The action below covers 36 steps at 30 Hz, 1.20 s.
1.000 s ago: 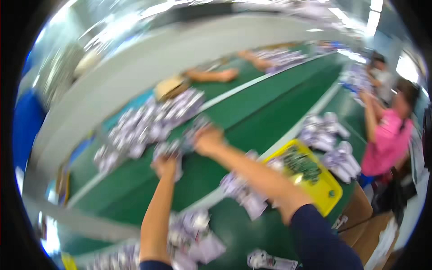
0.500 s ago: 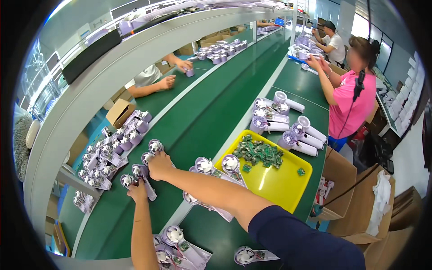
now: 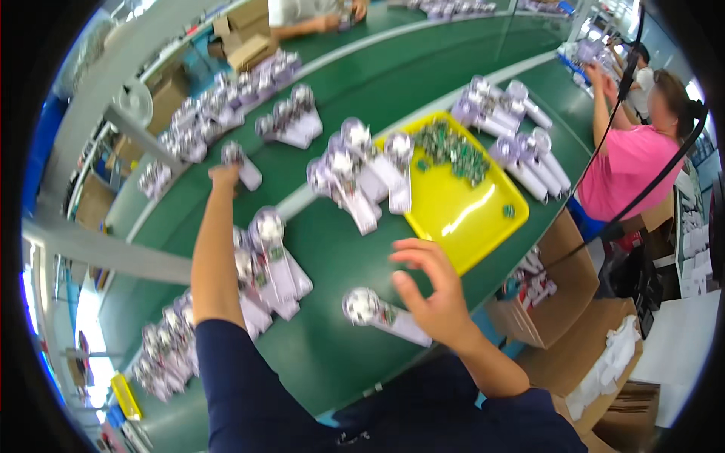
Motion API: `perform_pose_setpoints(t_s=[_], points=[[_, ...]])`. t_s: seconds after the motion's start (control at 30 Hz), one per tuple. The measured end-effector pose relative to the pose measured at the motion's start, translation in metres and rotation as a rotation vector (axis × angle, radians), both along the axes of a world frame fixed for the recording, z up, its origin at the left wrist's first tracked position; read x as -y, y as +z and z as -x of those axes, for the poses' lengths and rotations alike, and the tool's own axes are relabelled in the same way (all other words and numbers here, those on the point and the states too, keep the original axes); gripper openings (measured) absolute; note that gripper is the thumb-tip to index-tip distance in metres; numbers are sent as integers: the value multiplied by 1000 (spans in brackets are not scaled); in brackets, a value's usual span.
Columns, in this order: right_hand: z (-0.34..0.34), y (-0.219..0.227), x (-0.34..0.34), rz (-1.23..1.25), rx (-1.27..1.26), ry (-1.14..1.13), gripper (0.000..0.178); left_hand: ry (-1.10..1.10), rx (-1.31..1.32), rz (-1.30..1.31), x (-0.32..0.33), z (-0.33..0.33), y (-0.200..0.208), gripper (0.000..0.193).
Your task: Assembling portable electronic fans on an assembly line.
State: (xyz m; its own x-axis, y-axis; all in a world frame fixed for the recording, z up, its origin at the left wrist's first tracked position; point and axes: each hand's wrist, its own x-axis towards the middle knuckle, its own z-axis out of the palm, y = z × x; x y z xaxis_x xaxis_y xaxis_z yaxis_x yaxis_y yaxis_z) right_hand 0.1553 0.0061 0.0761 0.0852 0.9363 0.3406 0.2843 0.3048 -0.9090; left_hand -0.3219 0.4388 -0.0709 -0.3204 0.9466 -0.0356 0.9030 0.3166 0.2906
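My left hand [image 3: 223,175] reaches out over the green conveyor belt, its fingers closed at the side of a light-purple handheld fan [image 3: 248,174] with exposed white blades. Motion smears the fingertips somewhat. Just beyond lies a small group of similar fans [image 3: 293,119] on the belt. My right hand [image 3: 436,294] is open and holds nothing, thumb and fingers spread. It hovers over the near worktop beside a single opened fan [image 3: 387,315], whose round head shows white blades. The yellow tray [image 3: 453,245] with small green circuit boards [image 3: 453,155] stands beyond this hand.
Opened fans [image 3: 355,170] lie left of the tray; more [image 3: 260,264] fill the near left. Another row [image 3: 219,106] lines the belt's far side. Cardboard boxes [image 3: 563,287] stand at the right, near a person in pink [image 3: 630,170]. Another person's hands [image 3: 340,19] show across the belt.
My right hand has come back from the belt, releasing the fans there, and now hovers open over the near worktop. My left hand stays over the belt. The whole view has turned.
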Motion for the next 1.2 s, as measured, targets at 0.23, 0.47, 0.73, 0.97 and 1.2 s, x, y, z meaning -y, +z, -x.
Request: perform_pose_setpoints(t_s=[0.23, 0.47, 0.73, 0.97, 1.2], points=[[37, -80, 54, 23, 302, -111, 64, -182, 912, -483, 183, -177, 189, 58], [29, -71, 60, 97, 585, -45, 65, -778, 1026, -700, 417, -258, 154, 14], [79, -82, 52, 61, 655, -64, 32, -589, 1075, -661, 504, -222, 43, 7], [72, -65, 38, 35, 463, -212, 24, -455, 1256, -448, 486, -229, 48, 7], [72, -88, 31, 142, 433, -309, 20, -402, 1426, -284, 478, -224, 39, 11]])
